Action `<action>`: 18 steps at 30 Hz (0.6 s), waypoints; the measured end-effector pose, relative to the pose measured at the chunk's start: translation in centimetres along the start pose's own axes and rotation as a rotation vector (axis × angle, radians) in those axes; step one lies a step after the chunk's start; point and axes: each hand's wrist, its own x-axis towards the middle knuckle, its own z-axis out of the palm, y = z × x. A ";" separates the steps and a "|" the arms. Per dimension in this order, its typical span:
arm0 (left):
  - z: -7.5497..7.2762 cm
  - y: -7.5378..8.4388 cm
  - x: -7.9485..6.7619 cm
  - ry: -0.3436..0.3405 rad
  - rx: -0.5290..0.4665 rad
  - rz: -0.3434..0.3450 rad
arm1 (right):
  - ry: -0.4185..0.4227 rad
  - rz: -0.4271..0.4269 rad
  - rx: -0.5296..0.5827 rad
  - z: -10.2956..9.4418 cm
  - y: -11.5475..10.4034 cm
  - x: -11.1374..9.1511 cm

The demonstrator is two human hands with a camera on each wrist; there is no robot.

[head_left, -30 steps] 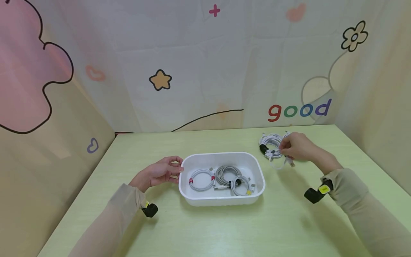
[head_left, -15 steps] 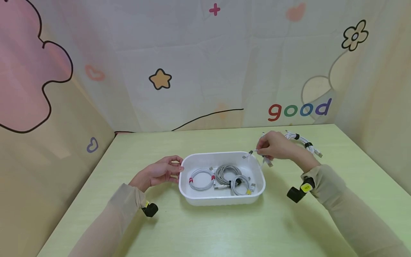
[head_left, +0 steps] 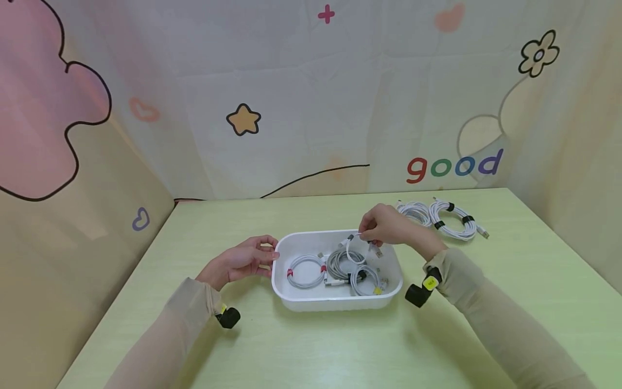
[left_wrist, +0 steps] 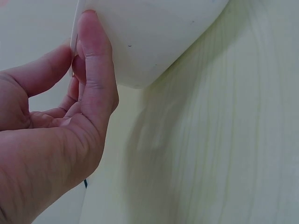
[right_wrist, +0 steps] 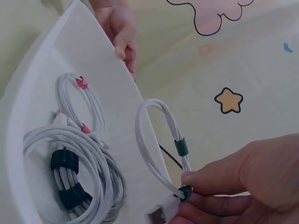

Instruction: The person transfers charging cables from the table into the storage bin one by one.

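Note:
My left hand (head_left: pixel 245 260) pinches the left rim of a white plastic bin (head_left: pixel 335 306), thumb and fingers on either side of the wall in the left wrist view. Over the bin's back right part, my right hand (head_left: pixel 386 224) pinches a small looped white USB cable (right_wrist: pixel 145 154) with dark green ties; its metal plug (right_wrist: pixel 162 212) hangs below the fingers. Inside the bin lie a white cable coil with red ties (head_left: pixel 306 286), a larger grey cable coil (head_left: pixel 332 265) with black ties, and a small coil with a yellow tie (head_left: pixel 377 290). The held cable partly covers the grey coil.
Behind the bin to the right, two white cable coils lie side by side on the light wood-grain table (head_left: pixel 311 351): one (head_left: pixel 413 209) partly behind my right hand, the other (head_left: pixel 459 236) with black ties. A printed cloth (head_left: pixel 301 81) hangs along the table's back.
My right hand has lifted the small white USB cable from the back-right coils and carried it left over the bin. My left hand has stayed on the rim.

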 end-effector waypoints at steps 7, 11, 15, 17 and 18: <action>0.0 -0.1 0.0 -0.002 0.005 0.003 | 0.090 0.038 0.010 -0.2 1.0 -0.1; -0.2 -0.2 0.1 0.007 0.014 0.000 | 0.305 0.068 -0.051 -1.7 3.8 -1.0; -0.3 -0.2 0.1 0.011 0.014 -0.001 | 0.501 0.177 -0.105 -3.0 7.7 -2.5; -0.3 -0.2 0.1 0.006 0.011 -0.001 | 0.551 0.257 -0.130 -3.6 9.8 -3.4; -0.3 -0.1 0.0 0.005 0.010 0.000 | 0.559 0.301 -0.145 -3.9 10.8 -3.9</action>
